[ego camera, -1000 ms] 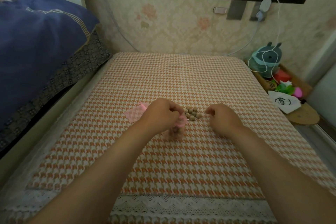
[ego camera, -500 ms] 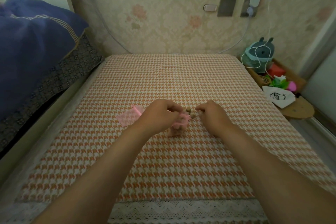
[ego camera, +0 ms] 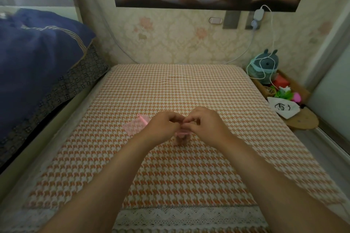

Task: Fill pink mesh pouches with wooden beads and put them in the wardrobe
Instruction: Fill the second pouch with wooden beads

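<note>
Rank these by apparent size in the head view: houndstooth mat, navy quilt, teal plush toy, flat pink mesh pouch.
1. houndstooth mat
2. navy quilt
3. teal plush toy and flat pink mesh pouch: look alike, unranked; the left hand covers part of the pouch, which lies nearer.

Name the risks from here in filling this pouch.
The left hand and right hand meet at the mouth of the pink mesh pouch; a slip there could spill its wooden beads onto the houndstooth mat. The empty pouch lies close beside the left hand and might get brushed away.
</note>
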Available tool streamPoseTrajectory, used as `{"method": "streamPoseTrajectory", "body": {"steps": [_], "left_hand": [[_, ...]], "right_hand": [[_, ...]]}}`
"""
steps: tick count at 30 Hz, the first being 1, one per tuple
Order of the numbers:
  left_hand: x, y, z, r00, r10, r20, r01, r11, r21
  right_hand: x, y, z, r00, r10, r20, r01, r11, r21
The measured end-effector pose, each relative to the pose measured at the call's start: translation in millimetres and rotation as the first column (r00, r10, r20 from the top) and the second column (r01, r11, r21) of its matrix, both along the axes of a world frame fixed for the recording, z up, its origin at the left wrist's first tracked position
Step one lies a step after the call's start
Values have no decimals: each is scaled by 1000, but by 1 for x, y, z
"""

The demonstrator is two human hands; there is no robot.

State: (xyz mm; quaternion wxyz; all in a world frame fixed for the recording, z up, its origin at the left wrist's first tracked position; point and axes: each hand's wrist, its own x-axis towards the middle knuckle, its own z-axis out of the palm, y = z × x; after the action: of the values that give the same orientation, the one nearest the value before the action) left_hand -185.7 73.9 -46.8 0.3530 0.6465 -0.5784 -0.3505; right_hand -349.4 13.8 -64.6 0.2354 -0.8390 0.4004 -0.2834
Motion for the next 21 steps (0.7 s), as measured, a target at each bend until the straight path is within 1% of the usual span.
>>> {"method": "streamPoseTrajectory", "body": {"steps": [4, 7, 9, 12, 14, 16, 17, 19, 21], "left_hand": [[1, -1, -4, 999, 45, -15, -45, 999, 10], [3, -1, -8, 998, 56, -28, -55, 998, 24], [4, 1, -9, 999, 45, 7, -45, 999, -6], [6, 4, -13, 996, 27, 90, -23, 999, -42], [5, 7, -16, 995, 29, 94, -26, 999, -35], [3, 12, -20, 994, 27, 110, -27, 1000, 0], [2, 15, -23, 989, 5, 148, -9, 1000, 23], [-1, 21, -25, 967, -78, 240, 71, 997, 41], [-5, 29, -26, 935, -161, 315, 163, 986, 21]], "right_hand": [[-3, -1, 3, 997, -55, 51, 53, 998, 24], [-7, -2, 3, 1000, -3, -28, 8, 988, 157], [-9, -1, 2, 995, 62, -79, -41, 969, 245], [-10, 1, 1, 985, 115, -126, -80, 963, 256], [-10, 3, 2, 983, 117, -140, -76, 961, 268], [-10, 6, 4, 974, 106, -198, -44, 953, 298], [-11, 7, 5, 966, 101, -240, -20, 948, 319], [-16, 10, 12, 938, 116, -326, 10, 932, 362], [-23, 15, 22, 891, 151, -429, 54, 902, 428]]}}
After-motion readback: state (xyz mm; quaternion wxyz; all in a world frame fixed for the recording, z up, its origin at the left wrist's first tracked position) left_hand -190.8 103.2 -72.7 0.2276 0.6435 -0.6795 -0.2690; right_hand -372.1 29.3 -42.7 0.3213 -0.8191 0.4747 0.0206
